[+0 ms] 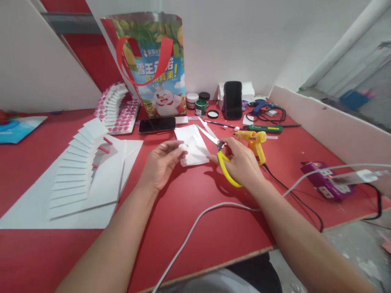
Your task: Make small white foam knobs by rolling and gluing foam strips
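Between the thumb and fingers of my left hand (163, 162) is a small white wad (183, 147), perhaps tissue or cotton; its exact kind is unclear. My right hand (240, 160) grips yellow-handled scissors (227, 169), whose blades point up and to the left, slightly parted. Below the wad and the blades lies a folded white paper sheet (195, 152) on the red table. A yellow glue gun (255, 142) with a small orange light rests just beyond my right hand. On the left stands a curved stair model of white board (75, 167) on a white base sheet.
A printed bag (159, 69) stands at the back, with a phone (157, 125) before it. Paint jars (200, 107), an upright phone (233, 99) and a green tool (264, 128) sit to its right. A white cable (198, 219) crosses the front; a purple power strip (326, 181) lies right.
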